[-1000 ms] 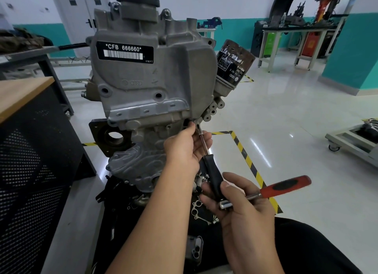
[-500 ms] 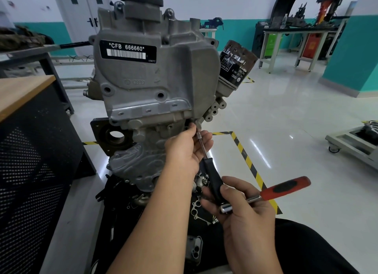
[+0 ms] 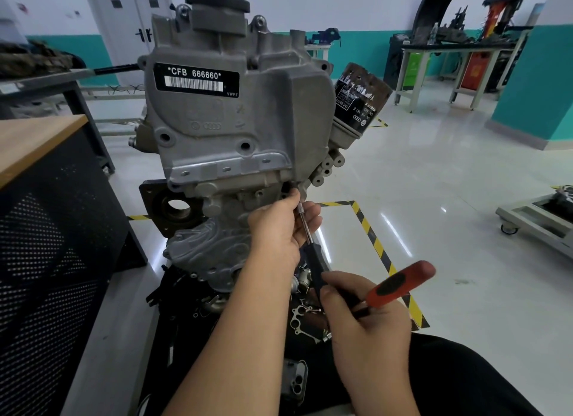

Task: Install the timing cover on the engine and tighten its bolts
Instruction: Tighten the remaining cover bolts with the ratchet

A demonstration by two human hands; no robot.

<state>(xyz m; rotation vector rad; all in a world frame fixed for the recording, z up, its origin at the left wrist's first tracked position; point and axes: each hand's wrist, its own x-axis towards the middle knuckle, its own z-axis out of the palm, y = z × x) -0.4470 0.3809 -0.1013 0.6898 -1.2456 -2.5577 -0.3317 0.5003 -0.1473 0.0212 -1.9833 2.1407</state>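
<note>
While the left hand [image 3: 280, 229] pinches the extension bar [image 3: 305, 226] at the timing cover [image 3: 242, 130] — right hand [image 3: 366, 319] grips the ratchet [image 3: 400, 283] (red-handled).

Head view: looking forward and slightly down, close to the grey cast-metal engine [image 3: 235, 130].
Shared views: single camera only.

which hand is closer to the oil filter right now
Left. The left hand is up at the timing cover's lower edge, below-left of the oil filter; the right hand grips the ratchet farther below.
</note>
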